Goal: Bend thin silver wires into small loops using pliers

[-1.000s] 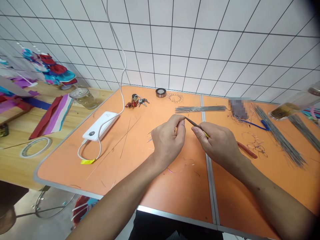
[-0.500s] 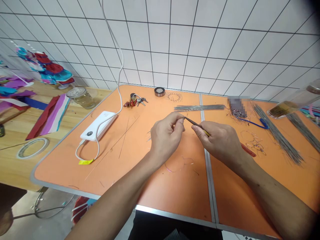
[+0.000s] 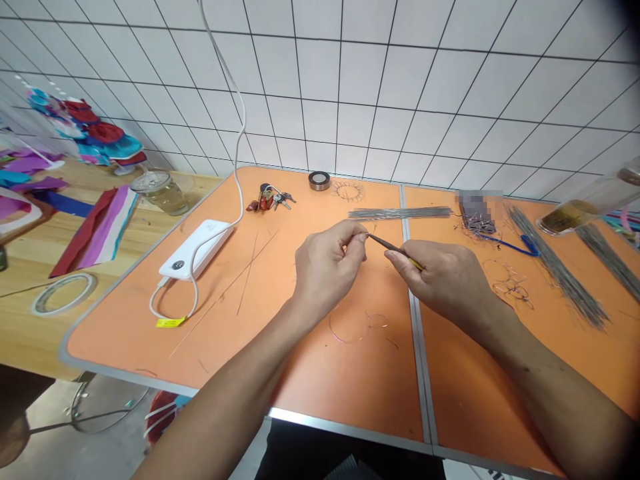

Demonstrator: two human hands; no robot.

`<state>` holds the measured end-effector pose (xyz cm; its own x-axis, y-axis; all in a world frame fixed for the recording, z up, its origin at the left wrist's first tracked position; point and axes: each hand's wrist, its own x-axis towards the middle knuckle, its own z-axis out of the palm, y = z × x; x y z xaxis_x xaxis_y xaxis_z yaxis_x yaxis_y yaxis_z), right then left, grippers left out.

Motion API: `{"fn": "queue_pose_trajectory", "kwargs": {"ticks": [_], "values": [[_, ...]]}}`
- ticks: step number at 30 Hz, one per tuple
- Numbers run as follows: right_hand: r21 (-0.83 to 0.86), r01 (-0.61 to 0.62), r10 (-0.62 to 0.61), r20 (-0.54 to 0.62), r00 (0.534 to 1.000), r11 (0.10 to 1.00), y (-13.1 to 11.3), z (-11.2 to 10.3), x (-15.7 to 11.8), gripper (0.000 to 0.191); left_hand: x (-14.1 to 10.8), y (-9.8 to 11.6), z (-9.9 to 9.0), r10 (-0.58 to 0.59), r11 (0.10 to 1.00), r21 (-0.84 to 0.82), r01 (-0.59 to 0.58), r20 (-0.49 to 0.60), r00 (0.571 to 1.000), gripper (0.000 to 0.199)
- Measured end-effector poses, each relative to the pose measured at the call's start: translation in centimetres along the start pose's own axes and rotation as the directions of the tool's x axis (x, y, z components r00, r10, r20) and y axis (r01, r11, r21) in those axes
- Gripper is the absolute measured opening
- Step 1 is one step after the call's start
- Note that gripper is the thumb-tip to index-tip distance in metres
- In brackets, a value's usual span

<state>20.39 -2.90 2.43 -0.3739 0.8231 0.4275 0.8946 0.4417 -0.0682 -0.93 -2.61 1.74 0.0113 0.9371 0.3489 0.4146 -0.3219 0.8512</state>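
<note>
My left hand (image 3: pixel 330 257) is closed in a pinch above the middle of the table. What lies between its thumb and forefinger is too small to make out. My right hand (image 3: pixel 440 273) grips a slim dark pointed tool (image 3: pixel 384 243) with yellow along its side. The tool's tip points left and meets the left fingertips. On the orange table (image 3: pixel 360 393) below the hands lies a thin bent wire loop (image 3: pixel 345 341). Behind the hands rests a bundle of straight grey wires (image 3: pixel 400 213).
A white power bank (image 3: pixel 196 250) with a cable, keys (image 3: pixel 273 199) and a tape roll (image 3: pixel 319 181) lie left and behind. To the right are more wire bundles (image 3: pixel 560 270), wire rings (image 3: pixel 513 290) and a tilted-looking glass bottle (image 3: pixel 565 217). A jar (image 3: pixel 163 193) stands on the wooden table.
Both hands remain nearly in place, tool tip at the left fingertips. My left hand has shifted slightly left, and my right hand has turned a little. A red handle behind my right wrist is now hidden.
</note>
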Motion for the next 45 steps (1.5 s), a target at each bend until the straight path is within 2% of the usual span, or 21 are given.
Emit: {"fn": "queue_pose_trajectory", "kwargs": {"ticks": [15,20,23,26,29,31,33,36,45], "values": [[-0.028,0.034,-0.033,0.028,0.999,0.999,1.0,-0.2,0.1,0.056,0.0,-0.2,-0.1,0.040,0.996,0.076,-0.040,0.009,0.999,0.021],[0.006,-0.060,0.059,0.094,0.994,0.998,0.6,-0.3,0.4,0.049,-0.1,-0.3,0.1,0.044,0.995,0.093,-0.041,-0.029,0.999,0.021],[0.145,-0.143,0.123,0.136,0.983,0.979,0.2,-0.8,0.9,0.038,-0.2,-0.4,0.2,0.051,0.994,0.100,-0.043,-0.076,0.996,0.019],[0.394,-0.256,0.223,0.129,0.966,0.883,-0.5,-1.5,1.2,0.027,-0.5,-0.3,0.5,0.064,0.992,0.112,-0.055,-0.085,0.994,0.018],[0.635,-0.377,0.335,0.192,0.922,0.674,-1.5,-2.0,1.4,0.022,-1.0,-0.1,1.0,0.104,0.986,0.136,-0.094,-0.064,0.993,0.019],[0.712,-0.427,0.356,0.260,0.898,0.557,-2.2,-2.1,1.5,0.023,-1.4,-0.1,1.3,0.134,0.979,0.163,-0.122,-0.065,0.989,0.018],[0.746,-0.457,0.358,0.307,0.882,0.485,-2.6,-1.9,1.5,0.024,-1.6,-0.1,1.5,0.157,0.972,0.185,-0.142,-0.069,0.985,0.019],[0.768,-0.459,0.354,0.319,0.879,0.446,-3.0,-1.6,1.5,0.024,-1.8,-0.3,1.8,0.191,0.963,0.203,-0.175,-0.064,0.979,0.020],[0.736,-0.454,0.348,0.309,0.885,0.502,-2.9,-1.7,1.5,0.023,-2.1,-0.6,2.3,0.303,0.947,0.134,-0.293,-0.060,0.951,0.019]]}}
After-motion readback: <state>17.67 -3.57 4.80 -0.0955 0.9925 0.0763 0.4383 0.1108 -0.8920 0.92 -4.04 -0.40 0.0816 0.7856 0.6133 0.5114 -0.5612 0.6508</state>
